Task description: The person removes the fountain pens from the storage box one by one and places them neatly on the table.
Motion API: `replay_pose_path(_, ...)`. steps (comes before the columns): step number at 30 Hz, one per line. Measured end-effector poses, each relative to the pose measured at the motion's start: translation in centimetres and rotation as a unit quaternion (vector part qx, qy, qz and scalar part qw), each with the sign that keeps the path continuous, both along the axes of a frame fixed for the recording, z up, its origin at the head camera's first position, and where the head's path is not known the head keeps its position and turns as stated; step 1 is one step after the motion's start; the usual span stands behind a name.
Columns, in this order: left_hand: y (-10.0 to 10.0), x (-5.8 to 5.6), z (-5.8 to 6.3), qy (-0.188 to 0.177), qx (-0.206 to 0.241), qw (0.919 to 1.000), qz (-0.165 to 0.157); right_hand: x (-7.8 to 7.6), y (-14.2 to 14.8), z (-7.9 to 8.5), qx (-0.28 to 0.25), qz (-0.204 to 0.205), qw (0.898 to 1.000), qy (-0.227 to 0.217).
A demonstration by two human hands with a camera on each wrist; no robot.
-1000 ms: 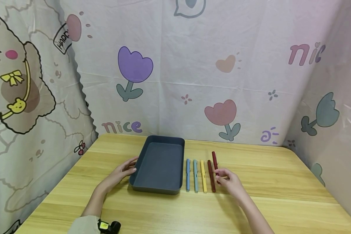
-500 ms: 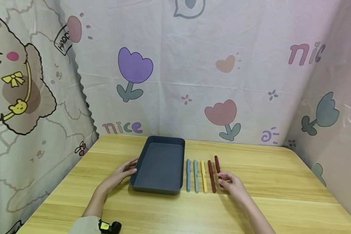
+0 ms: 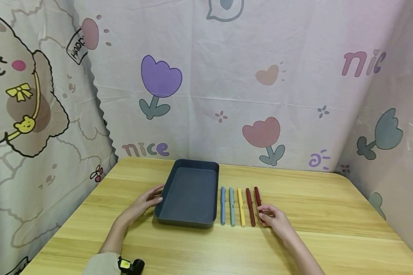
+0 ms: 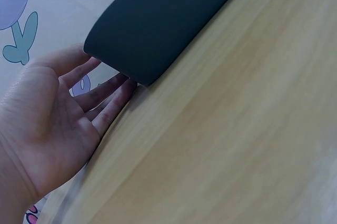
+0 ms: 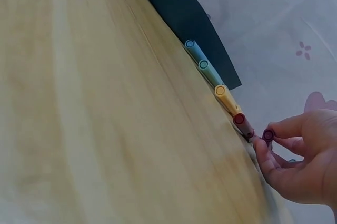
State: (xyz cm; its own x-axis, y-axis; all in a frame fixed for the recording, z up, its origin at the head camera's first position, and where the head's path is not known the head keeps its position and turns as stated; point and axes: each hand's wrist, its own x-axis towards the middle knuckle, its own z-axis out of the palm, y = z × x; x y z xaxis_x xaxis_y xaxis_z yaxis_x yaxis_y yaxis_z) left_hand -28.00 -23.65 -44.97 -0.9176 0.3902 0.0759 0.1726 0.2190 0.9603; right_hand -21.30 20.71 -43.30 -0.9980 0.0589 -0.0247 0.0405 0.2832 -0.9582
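Observation:
My right hand (image 3: 275,219) pinches a dark red pen (image 3: 257,194) near its lower end, between thumb and fingers. Left of it, a row of pens lies side by side: a second dark red pen (image 3: 250,206), a yellow pen (image 3: 241,208), a light teal pen (image 3: 232,206) and a blue pen (image 3: 223,206). In the right wrist view the held pen (image 5: 268,135) shows end-on beside the row. My left hand (image 3: 142,204) rests against the left side of a dark grey tray (image 3: 187,223); in the left wrist view its extended fingers (image 4: 108,108) touch the tray's corner.
The wooden table (image 3: 206,252) carries the tray and pens. A patterned cloth (image 3: 210,76) hangs behind the table and along both sides. A black wrist device (image 3: 132,266) sits at the left sleeve (image 3: 103,264).
My right hand has brought the dark red pen down and slightly to the right, lining it up beside the other pens. My left hand has stayed at the tray.

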Motion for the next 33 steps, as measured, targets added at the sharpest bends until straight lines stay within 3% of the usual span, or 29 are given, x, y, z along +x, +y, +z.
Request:
replay_pose_path(22, 0.02, -0.03, -0.03, 0.0, 0.004, 1.0, 0.0, -0.18, 0.46, -0.65, 0.008, 0.024, 1.0, 0.001)
replay_pose_path(33, -0.06, -0.17, -0.23, 0.012, -0.002, 0.9998, -0.012, 0.04, 0.17, -0.53, 0.017, 0.003, 1.0, 0.001)
